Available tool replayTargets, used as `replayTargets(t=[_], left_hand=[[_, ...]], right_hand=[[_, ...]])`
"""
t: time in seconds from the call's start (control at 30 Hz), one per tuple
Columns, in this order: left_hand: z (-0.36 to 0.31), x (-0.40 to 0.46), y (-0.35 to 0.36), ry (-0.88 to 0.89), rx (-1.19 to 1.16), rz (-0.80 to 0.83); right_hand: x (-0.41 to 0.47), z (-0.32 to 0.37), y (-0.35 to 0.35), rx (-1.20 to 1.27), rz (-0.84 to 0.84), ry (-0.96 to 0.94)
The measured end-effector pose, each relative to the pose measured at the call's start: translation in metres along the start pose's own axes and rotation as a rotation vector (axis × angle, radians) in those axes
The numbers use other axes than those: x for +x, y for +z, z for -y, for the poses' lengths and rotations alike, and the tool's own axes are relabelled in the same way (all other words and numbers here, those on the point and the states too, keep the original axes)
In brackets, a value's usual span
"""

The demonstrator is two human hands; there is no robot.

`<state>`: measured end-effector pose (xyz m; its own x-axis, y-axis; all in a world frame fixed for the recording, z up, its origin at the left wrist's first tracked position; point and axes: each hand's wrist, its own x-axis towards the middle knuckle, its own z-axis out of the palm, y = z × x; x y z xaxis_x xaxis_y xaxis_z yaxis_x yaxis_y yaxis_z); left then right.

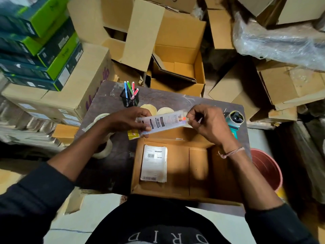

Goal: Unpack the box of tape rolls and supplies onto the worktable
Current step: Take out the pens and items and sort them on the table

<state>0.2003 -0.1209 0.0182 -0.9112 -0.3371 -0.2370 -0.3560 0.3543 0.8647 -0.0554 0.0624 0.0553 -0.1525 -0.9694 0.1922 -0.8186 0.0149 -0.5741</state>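
An open cardboard box [198, 173] sits on the dark worktable [109, 97]; a stack of white shipping labels [153, 164] lies inside on its left. Above the box's far edge I hold a long clear plastic packet [163, 122] printed in black. My left hand [126, 118] grips its left end and my right hand [207, 122] pinches its right end. Tape rolls lie on the table: two flat ones [164, 110] behind the packet, clear ones [103, 148] under my left forearm. A small yellow item [133, 134] lies below my left hand.
A black cup of coloured pens [130, 95] stands at the table's back. A teal tape dispenser [234, 119] lies at the right edge. Open cardboard boxes [177, 67] crowd behind; green-and-black boxes [40, 41] stack at left. A red bucket [265, 168] stands to the right.
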Motion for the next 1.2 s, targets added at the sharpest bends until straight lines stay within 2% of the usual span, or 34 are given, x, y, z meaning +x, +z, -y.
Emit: replayTargets(t=[0.07, 0.23, 0.37, 0.5, 0.83, 1.0, 1.2], left_hand=[[0.001, -0.004, -0.002, 0.007, -0.028, -0.002], [0.004, -0.01, -0.005, 0.015, -0.103, 0.029], [0.014, -0.017, -0.009, -0.007, -0.172, 0.046], [0.017, -0.021, -0.006, -0.061, -0.315, 0.038], [0.023, -0.022, 0.001, -0.113, -0.383, -0.233], [0.027, -0.025, -0.001, -0.081, -0.304, -0.379], [0.032, -0.028, -0.006, -0.048, -0.209, -0.444]], right_hand=[[0.002, 0.003, 0.002, 0.048, 0.053, 0.058], [0.009, 0.013, 0.006, 0.102, 0.132, 0.071], [0.016, 0.01, 0.01, 0.278, 0.219, 0.181], [0.018, 0.011, 0.019, 0.463, 0.187, 0.2], [0.026, 0.028, 0.048, 0.741, 0.101, 0.248], [0.032, 0.033, 0.051, 0.85, 0.11, 0.321], [0.04, 0.031, 0.064, 0.671, 0.123, 0.272]])
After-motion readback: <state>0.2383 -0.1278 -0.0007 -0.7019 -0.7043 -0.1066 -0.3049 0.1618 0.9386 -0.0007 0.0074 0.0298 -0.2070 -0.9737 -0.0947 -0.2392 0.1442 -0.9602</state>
